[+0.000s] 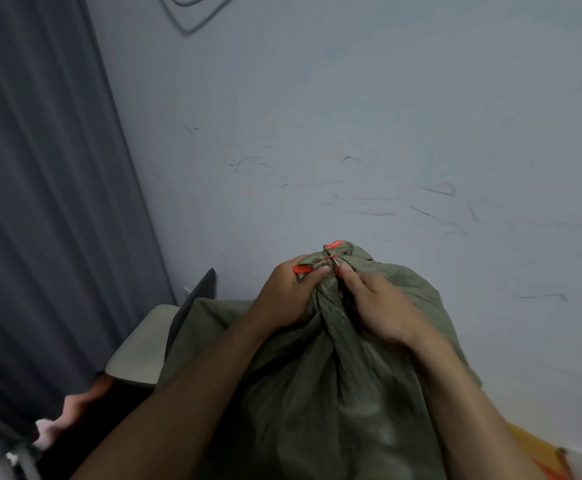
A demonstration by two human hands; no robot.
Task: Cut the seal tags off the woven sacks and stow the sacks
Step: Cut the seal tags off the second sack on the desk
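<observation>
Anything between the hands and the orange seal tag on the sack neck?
Nothing visible. The left hand pinches the seal tag by its tail; the right hand sits at the neck of the sack, right beside the tag. Whether it holds a cutter is unclear.

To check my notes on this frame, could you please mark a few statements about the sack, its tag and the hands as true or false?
1. The sack is olive green. True.
2. The seal tag is blue. False: it is orange.
3. The left hand and the right hand are both at the sack's gathered neck. True.
4. The left hand rests idle, away from the tag. False: its fingers pinch the tag's loose end.
5. The dark curtain hangs on the right of the view. False: it hangs on the left, beside the grey wall.
</observation>
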